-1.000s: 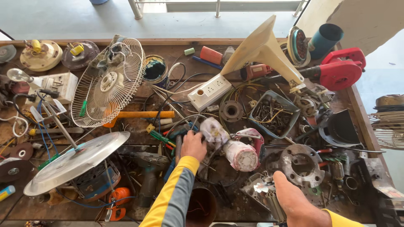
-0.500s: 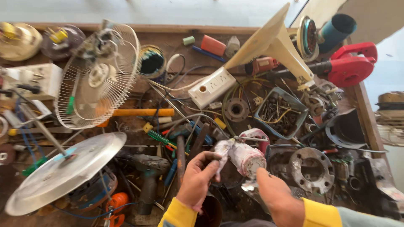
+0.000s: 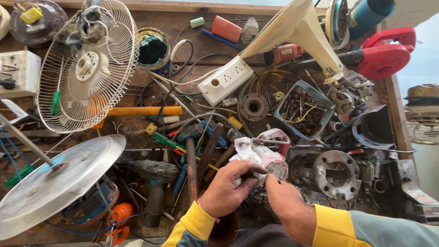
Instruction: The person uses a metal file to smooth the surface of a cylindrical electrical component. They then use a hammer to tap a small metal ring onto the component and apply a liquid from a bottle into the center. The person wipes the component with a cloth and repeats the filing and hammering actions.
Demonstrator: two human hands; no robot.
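My left hand (image 3: 226, 191) grips a small white and pink cylindrical part wrapped in white rag (image 3: 256, 156), low in the middle of the cluttered workbench. My right hand (image 3: 286, 201) meets it from the right, fingertips on the round metal end of the part (image 3: 277, 170). Both sleeves are yellow. A grey cordless drill (image 3: 155, 176) lies just left of my left hand, and a rusty hammer (image 3: 191, 162) stands between them.
A white wire fan guard (image 3: 87, 68) leans at upper left, a shiny metal disc (image 3: 55, 183) at lower left. A white power strip (image 3: 226, 80), grey tray of wire bits (image 3: 304, 110), round metal flange (image 3: 337, 174) and red blower (image 3: 384, 50) crowd the bench.
My left hand pulled back from the tools and closed on the wrapped part. My right hand came up from the bench's near edge to meet it. The view dropped closer.
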